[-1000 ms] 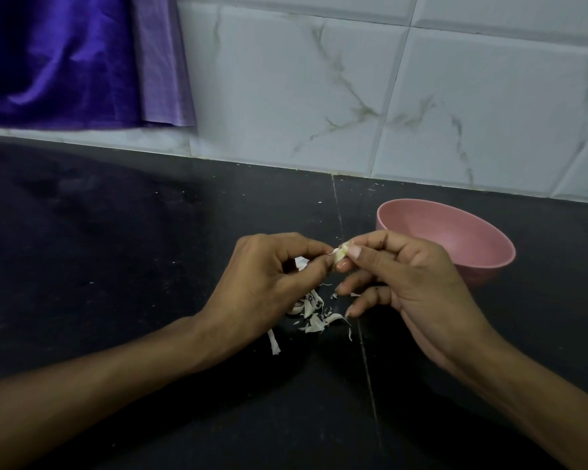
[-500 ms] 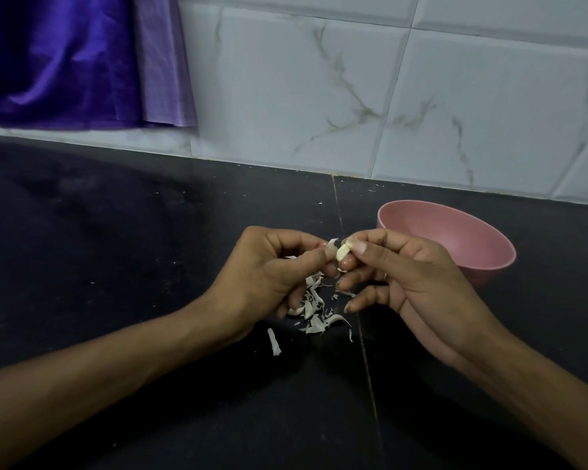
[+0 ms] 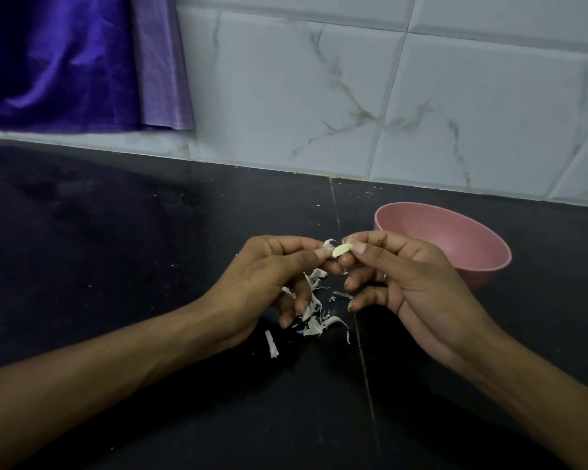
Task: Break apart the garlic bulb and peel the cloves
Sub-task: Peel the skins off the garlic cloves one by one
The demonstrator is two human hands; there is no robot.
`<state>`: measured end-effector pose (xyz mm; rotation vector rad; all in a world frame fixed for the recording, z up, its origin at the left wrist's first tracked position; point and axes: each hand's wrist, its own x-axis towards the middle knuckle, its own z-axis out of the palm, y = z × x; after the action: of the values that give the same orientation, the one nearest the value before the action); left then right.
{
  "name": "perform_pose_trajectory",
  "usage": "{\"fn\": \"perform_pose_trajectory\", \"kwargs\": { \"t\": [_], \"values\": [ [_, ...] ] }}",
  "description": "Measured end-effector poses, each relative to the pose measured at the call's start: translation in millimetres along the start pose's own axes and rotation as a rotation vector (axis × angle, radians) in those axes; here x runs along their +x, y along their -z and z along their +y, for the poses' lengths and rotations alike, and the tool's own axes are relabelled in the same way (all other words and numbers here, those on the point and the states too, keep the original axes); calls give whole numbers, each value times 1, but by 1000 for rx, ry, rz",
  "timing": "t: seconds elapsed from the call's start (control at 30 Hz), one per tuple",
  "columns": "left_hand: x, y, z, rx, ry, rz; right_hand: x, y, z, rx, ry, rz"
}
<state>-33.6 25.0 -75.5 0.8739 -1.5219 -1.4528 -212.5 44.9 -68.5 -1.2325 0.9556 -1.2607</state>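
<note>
Just above the dark counter (image 3: pixel 116 266), the right hand (image 3: pixel 411 283) pinches one pale garlic clove (image 3: pixel 342 249) between thumb and forefinger, other fingers loosely curled below. The left hand (image 3: pixel 269 279) pinches a flap of papery skin (image 3: pixel 328 244) at the clove's other end. I'd guess the clove is light, firm and a bit slick once bare, so gripping the blunt end and peeling from the tip seems safest — the skin looks brittle and tears small. Counts: one clove in view, one pink bowl (image 3: pixel 489 252) just behind the right hand, and a scatter of peel scraps (image 3: pixel 314 325) under the hands — too many to count. No whole bulb visible.
</note>
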Motion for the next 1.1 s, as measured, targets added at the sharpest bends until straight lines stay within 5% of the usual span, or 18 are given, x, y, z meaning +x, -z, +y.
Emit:
{"fn": "perform_pose_trajectory", "kwargs": {
  "t": [0.8,1.1],
  "values": [
    [1,5,-9,250,-238,160,-1,0,10,-62,22,22],
    [1,3,-10,217,-199,138,0,0,11,-100,33,40]
  ]
}}
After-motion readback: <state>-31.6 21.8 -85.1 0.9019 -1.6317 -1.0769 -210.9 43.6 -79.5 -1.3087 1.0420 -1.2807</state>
